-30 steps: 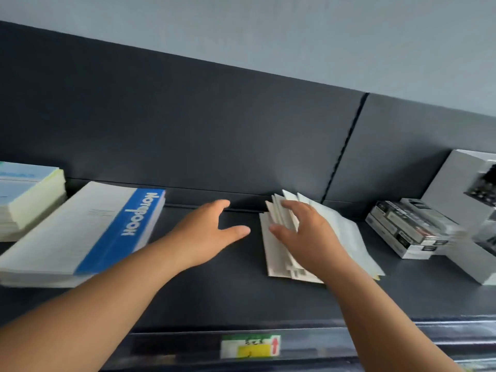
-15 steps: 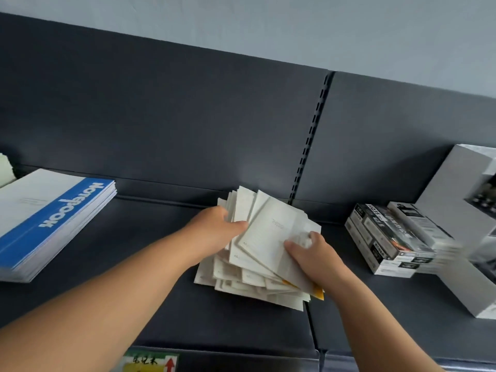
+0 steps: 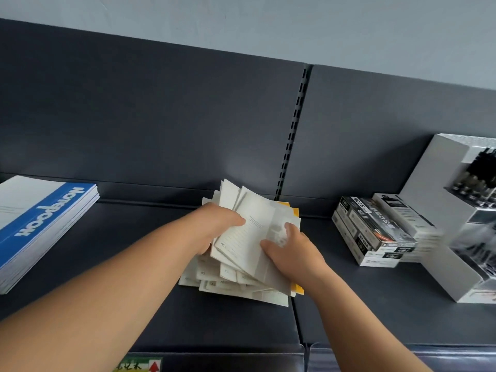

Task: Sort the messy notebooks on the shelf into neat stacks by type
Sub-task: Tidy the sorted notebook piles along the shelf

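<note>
Grip from both sides: the left hand (image 3: 214, 226) clasps the upper notebooks (image 3: 249, 232) at their 9 o'clock edge, and the right hand (image 3: 292, 253) pinches their 4 o'clock corner. Beneath, the cream pile (image 3: 241, 288) fans across the shelf (image 3: 134, 304), its long axes splayed from 12 toward 2 o'clock. The blue-banded stack (image 3: 40, 224) lies well apart at 9 o'clock.

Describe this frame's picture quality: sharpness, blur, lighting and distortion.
Head view: the cream notebooks gripped by the left hand and right hand look fairly sharp; head view: the black boxes and white display stand at the right edge smear with blur; head view: light is soft and even, without harsh glare; head view: the back panel has a top edge that slants across the frame.
</note>
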Available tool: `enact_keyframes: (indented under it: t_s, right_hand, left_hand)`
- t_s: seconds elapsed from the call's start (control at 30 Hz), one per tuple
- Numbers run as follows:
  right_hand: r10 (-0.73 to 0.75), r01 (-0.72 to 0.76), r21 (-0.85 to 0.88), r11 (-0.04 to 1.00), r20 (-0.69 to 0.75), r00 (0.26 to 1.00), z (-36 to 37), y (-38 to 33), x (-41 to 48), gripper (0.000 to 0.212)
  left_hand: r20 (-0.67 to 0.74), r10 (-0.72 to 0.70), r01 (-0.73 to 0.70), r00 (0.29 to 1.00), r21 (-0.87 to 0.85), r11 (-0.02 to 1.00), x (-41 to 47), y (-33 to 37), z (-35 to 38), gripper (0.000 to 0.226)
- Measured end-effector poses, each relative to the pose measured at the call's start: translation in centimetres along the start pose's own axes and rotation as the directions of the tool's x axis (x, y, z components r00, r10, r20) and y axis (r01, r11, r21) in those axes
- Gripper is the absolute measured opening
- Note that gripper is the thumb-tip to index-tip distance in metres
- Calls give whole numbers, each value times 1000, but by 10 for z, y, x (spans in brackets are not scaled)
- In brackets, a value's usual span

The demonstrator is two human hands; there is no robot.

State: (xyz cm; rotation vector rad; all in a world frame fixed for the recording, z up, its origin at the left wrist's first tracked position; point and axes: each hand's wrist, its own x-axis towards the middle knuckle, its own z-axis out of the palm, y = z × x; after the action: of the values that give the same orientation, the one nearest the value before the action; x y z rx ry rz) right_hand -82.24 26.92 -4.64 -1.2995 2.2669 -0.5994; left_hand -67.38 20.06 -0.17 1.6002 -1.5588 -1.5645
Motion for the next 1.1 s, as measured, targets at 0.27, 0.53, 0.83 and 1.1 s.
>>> enact_keyframes:
  t_s: [0.27, 0.53, 0.83, 1.1]
  right_hand:
    - [-14, 14, 39, 999, -11, 1000, -3, 2, -2, 72]
    - [4, -16, 218, 976, 54, 999, -8, 8, -2, 67]
    - [-21, 60, 642, 764, -68, 997, -29, -13, -6, 88]
    - [-221, 78, 845, 529, 48, 974, 11, -91, 3, 32]
  left_hand:
    - [36, -72, 76, 997, -137, 988, 7, -2, 2, 26]
    - [40, -22, 26, 999, -122, 992, 5, 1, 13, 48]
    - [-45, 215, -217, 976, -358, 908, -27, 3, -29, 39]
    - [-212, 433, -473, 876, -201, 858, -41, -28, -120, 44]
